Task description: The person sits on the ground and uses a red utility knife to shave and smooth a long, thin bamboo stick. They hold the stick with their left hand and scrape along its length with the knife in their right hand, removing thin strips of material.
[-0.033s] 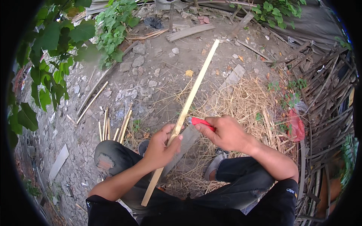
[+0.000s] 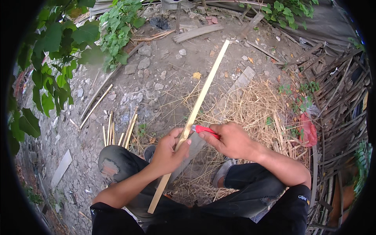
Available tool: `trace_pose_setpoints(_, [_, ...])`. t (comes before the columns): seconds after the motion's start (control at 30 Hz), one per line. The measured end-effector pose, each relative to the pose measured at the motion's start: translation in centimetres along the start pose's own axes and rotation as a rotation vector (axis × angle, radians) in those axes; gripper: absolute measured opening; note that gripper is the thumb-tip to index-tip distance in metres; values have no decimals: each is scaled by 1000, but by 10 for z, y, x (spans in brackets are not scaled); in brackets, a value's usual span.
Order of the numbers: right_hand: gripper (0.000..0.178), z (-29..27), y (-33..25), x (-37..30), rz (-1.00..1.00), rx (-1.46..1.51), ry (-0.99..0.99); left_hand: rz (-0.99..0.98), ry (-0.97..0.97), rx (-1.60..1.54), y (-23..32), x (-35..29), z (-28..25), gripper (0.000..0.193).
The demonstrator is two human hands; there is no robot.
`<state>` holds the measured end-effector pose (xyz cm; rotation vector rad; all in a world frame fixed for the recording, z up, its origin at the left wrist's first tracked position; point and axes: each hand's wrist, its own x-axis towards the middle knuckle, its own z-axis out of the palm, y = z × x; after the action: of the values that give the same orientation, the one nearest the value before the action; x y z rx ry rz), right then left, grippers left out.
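My left hand point(image 2: 167, 153) is closed around a long pale bamboo strip point(image 2: 208, 84) a little below its middle. The strip slants from near my lap up to the far right, and a notch or node shows just above my fingers. My right hand point(image 2: 234, 140) grips a red-handled utility knife point(image 2: 206, 131). Its short blade meets the strip's right edge by that node, close to my left fingertips. Beneath the strip, a grey board point(image 2: 192, 153) lies slanted between my legs.
Dry shavings point(image 2: 260, 109) pile up at the right of the board. Several thin cut sticks point(image 2: 131, 131) stand beside my left knee. A heap of old slats point(image 2: 337, 90) and a red plastic bag point(image 2: 308, 131) lie far right. Green leaves point(image 2: 51, 37) hang at upper left.
My right hand has moved slightly left and down with the knife, bringing the blade from just off the strip to its edge. The left hand and strip have barely shifted.
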<state>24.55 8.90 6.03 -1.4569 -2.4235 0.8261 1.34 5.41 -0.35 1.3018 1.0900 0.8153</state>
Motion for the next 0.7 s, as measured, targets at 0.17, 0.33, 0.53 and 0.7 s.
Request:
trace_pose_setpoints(0.17, [53, 22, 2, 4, -16, -28, -23, 26, 16, 37, -6, 9, 8, 23])
trace_pose_setpoints(0.33, [54, 22, 9, 8, 7, -20, -58, 51, 15, 86, -12, 12, 12, 18])
trace_pose_setpoints(0.53, [53, 34, 29, 14, -56, -111, 79, 102, 46, 167, -26, 11, 11, 21])
trace_pose_setpoints(0.7, [56, 32, 33, 24, -38, -236, 148, 135, 64, 274, -21, 15, 2, 28])
